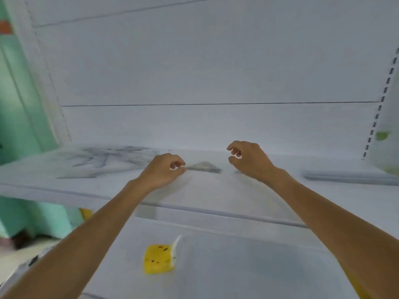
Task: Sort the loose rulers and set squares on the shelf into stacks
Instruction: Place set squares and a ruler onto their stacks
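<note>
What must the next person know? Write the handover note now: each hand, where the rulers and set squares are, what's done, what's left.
Left hand: curled fingertips at the corner of the small stack of clear plastic set squares; grip blurred.
Right hand: loosely curled, empty, above the white shelf.
Done: that stack, plus a long clear ruler stack at right.
To do: tangled loose clear pile at left.

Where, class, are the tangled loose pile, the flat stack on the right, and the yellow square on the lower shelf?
loose pile (103, 161): head view, middle of the tangle.
flat stack (349, 177): head view, its front edge.
yellow square (158, 258): head view, centre of its face.
</note>
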A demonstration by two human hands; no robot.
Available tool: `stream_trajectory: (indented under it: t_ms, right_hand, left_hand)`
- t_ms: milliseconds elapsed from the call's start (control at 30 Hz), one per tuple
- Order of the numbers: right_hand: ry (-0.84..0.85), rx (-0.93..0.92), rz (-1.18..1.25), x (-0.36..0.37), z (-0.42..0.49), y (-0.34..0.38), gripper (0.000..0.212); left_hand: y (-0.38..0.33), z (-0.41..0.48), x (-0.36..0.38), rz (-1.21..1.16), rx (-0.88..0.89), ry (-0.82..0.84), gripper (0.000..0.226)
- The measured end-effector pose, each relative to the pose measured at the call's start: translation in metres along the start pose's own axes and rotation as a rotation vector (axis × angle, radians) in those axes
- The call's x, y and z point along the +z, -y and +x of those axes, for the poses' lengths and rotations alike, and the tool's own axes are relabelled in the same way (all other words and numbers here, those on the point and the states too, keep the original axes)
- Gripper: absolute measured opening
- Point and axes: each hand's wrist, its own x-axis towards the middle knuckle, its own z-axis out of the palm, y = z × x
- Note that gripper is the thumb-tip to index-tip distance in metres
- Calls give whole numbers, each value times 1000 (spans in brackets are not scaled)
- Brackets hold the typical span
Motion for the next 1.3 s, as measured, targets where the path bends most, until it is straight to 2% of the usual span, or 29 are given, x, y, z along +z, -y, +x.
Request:
stream_trajectory:
  t_ms: [200,433,633,867,1133,1300]
  right_hand:
    - [117,-110,72,88,30,119,30]
    - [116,-143,124,155,39,199,29]
    - [150,-161,100,189,44,227,29]
    - [157,-201,39,202,87,234,29]
    - [236,-240,29,238,151,251,28]
    - [341,-261,33,271,174,268,29]
  left_hand:
    - [111,-65,-88,51,-172,-85,13]
    - [197,-118,-144,43,-218,-167,17]
    - [244,-128,-154,62,-185,-191,21]
    - [273,-98,-150,48,-138,-207,16]
    - [317,-47,-167,140,-206,-119,23]
    - [346,-33,-171,141,-221,-102,26]
